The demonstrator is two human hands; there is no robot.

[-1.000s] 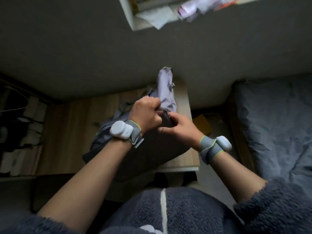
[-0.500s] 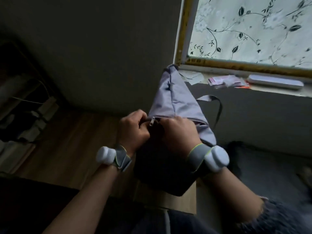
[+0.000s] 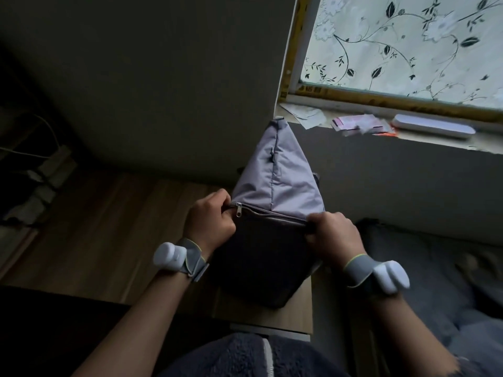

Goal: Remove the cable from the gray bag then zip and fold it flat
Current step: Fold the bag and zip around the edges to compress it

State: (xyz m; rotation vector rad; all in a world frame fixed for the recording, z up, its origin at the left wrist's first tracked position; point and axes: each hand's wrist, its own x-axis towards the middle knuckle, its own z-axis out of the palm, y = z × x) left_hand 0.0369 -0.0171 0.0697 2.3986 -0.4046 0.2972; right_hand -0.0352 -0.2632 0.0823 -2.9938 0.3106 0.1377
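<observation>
Both hands, left (image 3: 211, 223) and right (image 3: 333, 235), gripped a gray fabric bag's (image 3: 275, 186) zipper ends; its contents stayed hidden above a shadowy wooden table (image 3: 109, 227) beneath a floral-film window (image 3: 408, 44).

Hidden, cut off, or too dim to read

The bag's (image 3: 275, 180) lower half is in deep shadow, and its base covers part of the tabletop (image 3: 261, 314). Fingers of the left hand (image 3: 211, 224) and right hand (image 3: 333, 234) curl out of sight behind the bag's rim. Papers (image 3: 359, 123) on the sill are blurred; the window (image 3: 402, 47) runs off frame.
</observation>
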